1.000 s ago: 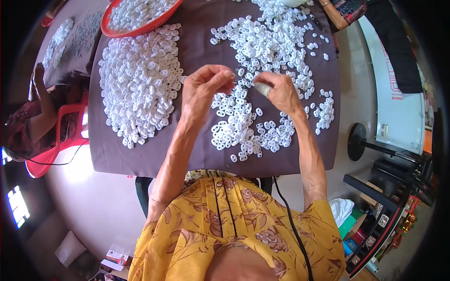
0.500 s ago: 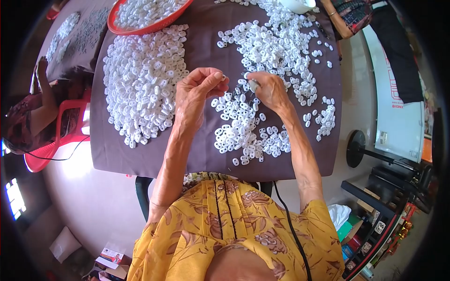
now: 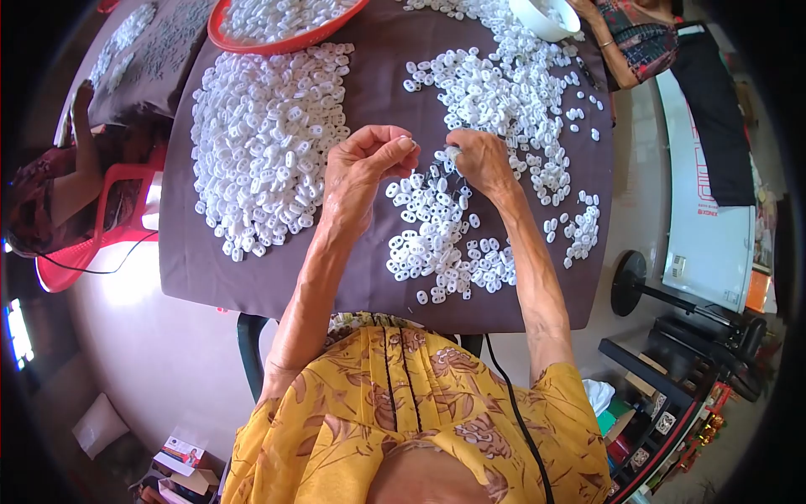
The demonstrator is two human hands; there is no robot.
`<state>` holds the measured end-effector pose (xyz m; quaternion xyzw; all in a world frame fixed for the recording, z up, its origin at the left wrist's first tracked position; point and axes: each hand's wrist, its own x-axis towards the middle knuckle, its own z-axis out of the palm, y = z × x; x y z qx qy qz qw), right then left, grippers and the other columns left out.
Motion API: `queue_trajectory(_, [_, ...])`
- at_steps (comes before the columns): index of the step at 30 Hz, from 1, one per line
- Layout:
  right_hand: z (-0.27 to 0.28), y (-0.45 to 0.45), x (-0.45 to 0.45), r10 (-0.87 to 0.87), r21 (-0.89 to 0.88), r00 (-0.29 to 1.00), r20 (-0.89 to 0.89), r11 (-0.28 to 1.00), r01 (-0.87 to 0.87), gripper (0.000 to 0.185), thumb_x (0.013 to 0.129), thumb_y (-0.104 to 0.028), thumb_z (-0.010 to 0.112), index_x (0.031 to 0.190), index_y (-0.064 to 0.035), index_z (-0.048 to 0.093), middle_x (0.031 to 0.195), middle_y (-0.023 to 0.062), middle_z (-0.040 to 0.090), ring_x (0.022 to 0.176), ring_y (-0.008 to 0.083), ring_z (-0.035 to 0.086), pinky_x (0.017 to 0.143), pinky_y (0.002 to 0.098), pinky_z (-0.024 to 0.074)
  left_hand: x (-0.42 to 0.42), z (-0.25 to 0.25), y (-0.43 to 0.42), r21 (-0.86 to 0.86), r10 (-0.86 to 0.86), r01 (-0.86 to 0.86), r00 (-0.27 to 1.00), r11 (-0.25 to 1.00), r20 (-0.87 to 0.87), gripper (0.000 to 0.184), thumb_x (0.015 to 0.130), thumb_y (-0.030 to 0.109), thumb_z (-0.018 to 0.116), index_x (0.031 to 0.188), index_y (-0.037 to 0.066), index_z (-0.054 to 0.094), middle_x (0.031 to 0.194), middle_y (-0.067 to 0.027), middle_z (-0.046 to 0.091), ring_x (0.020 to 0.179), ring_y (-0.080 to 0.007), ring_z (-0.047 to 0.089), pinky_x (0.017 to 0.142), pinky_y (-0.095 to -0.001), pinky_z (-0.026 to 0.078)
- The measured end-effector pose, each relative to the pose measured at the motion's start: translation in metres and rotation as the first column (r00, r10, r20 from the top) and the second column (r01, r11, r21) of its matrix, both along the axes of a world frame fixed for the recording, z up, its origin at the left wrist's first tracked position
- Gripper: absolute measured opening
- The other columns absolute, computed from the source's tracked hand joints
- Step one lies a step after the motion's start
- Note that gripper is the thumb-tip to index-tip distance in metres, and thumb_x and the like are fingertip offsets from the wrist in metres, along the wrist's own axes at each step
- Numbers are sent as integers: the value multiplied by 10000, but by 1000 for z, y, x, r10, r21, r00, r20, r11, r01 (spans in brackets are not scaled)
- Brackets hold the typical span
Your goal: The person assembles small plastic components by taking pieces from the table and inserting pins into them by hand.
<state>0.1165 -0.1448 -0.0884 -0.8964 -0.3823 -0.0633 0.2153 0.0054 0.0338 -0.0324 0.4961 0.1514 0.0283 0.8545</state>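
My left hand [image 3: 363,172] is closed in a pinch above the dark tablecloth, with a small white piece [image 3: 412,144] just showing at the fingertips. Facing it across a narrow gap, my right hand [image 3: 481,164] has its fingers curled together. Something pale grey-white shows by its thumb, too small to identify. Thin dark bits lie under that hand among a pile of white oval plastic pieces [image 3: 424,248] with two holes each. Left of my left hand spreads a larger heap of similar white pieces [image 3: 260,151].
A red basket [image 3: 290,46] full of white pieces stands at the back left, and a white bowl [image 3: 546,25] at the back right. More white pieces [image 3: 495,92] spread beyond my right hand. Other people sit at both sides. A red chair [image 3: 126,172] stands left.
The view has shifted slightly. My right hand has turned a little, its fingertips drawn in, and the pale thing at them shows less. My left hand keeps its pinch.
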Motion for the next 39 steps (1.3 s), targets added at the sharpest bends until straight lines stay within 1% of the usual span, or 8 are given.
queue_trajectory(4, [4, 5, 6, -68, -295, 992, -105, 955, 34, 78, 731, -87, 537, 785, -41, 571, 698, 177, 606, 664, 352, 594, 602, 428, 451, -1, 3, -1, 4, 3, -3, 1000, 1000, -3, 142, 815, 140, 634, 880, 17, 604, 783, -59, 625, 706, -126, 588, 656, -253, 481])
queue_trajectory(12, [1, -5, 2, 24, 112, 999, -27, 993, -21, 57, 689, -2, 483, 635, -22, 484, 605, 185, 563, 594, 373, 581, 519, 444, 444, 0, -3, -7, -27, -6, 6, 1000, 1000, -29, 131, 805, 140, 645, 861, 26, 613, 777, -54, 626, 687, -121, 587, 658, -249, 480])
queue_trajectory(19, [3, 4, 13, 11, -175, 995, -98, 984, -28, 73, 751, -77, 557, 781, -21, 594, 674, 154, 607, 606, 294, 599, 548, 370, 454, 1, -6, -8, -21, -18, 18, 1000, 1000, -22, 124, 807, 140, 644, 861, 32, 615, 776, -46, 626, 687, -114, 585, 659, -245, 479])
queue_trajectory(21, [13, 0, 14, 27, 111, 940, -339, 994, 12, 85, 766, -84, 584, 807, -10, 596, 612, 98, 583, 544, 159, 554, 510, 305, 432, 2, -8, -8, -34, 41, -43, 998, 999, -41, 134, 794, 98, 636, 882, -2, 620, 742, -58, 624, 658, -114, 584, 625, -231, 469])
queue_trajectory(22, [19, -1, 10, -2, 165, 905, -426, 983, 80, 106, 747, -106, 608, 782, -9, 583, 599, 133, 580, 528, 208, 568, 516, 339, 441, 2, -10, -9, -36, 43, -45, 998, 998, -43, 134, 794, 98, 636, 882, -2, 620, 742, -58, 624, 658, -114, 584, 625, -231, 469])
queue_trajectory(31, [72, -1, -13, 148, 164, 921, -361, 982, -94, 86, 748, -68, 611, 782, -1, 569, 602, 109, 574, 548, 204, 555, 517, 328, 433, 20, -21, -29, 353, -122, 128, 992, 927, -39, 164, 803, 107, 617, 900, -25, 633, 709, -28, 602, 635, -70, 528, 583, -204, 426])
queue_trajectory(37, [79, -4, -15, 110, 209, 877, -468, 978, -11, 107, 761, -87, 625, 813, -2, 585, 635, 103, 597, 583, 180, 586, 534, 310, 444, 28, -20, -31, 267, -165, 160, 986, 950, -4, 142, 807, 128, 626, 820, -13, 624, 678, -17, 579, 612, -67, 516, 565, -204, 413])
queue_trajectory(39, [70, -7, -14, 81, 320, 820, -566, 939, 128, 120, 765, -96, 630, 841, -7, 600, 651, 104, 606, 591, 151, 585, 544, 302, 449, 28, -20, -35, -13, -92, 92, 996, 996, -11, 136, 819, 136, 618, 820, 0, 617, 705, -18, 580, 622, -82, 532, 591, -215, 428])
